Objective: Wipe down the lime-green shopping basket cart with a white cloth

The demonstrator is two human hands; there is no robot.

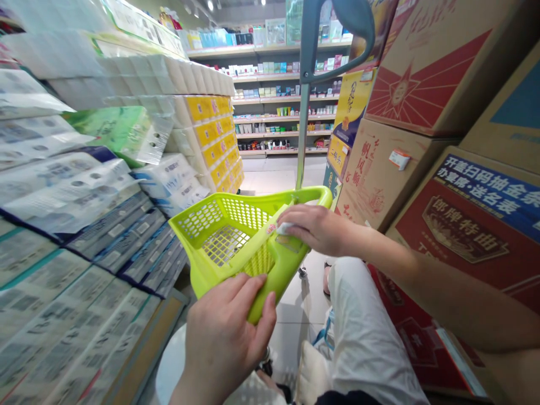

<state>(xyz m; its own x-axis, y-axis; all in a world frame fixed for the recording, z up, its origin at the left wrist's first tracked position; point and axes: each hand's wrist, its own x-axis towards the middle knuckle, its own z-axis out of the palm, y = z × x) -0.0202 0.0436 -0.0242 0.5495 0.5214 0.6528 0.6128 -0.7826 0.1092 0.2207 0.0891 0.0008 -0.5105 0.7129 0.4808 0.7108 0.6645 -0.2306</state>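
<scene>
A lime-green plastic shopping basket (pixel 282 278) with latticed walls is tilted in front of me; its open inside looks bare. My left hand (pixel 228 323) grips its near edge, fingers over the rim and thumb underneath. At the basket's right end, my right hand (pixel 318 228) presses a small crumpled white wipe (pixel 284 228) against the green surface, fingers closed over it. Whether the wipe is paper or cloth, I cannot tell. A metal pole (pixel 302 135) rises behind the basket's right corner and ends in a grey handle (pixel 309 50).
Stacked tissue packs (pixel 169 174) and rolls line the left. Printed cartons (pixel 464 236) are piled close on the right. Product shelves (pixel 291 101) stand across the back, beyond the tiled floor (pixel 270 174). My white-trousered leg (pixel 358 326) is below the basket.
</scene>
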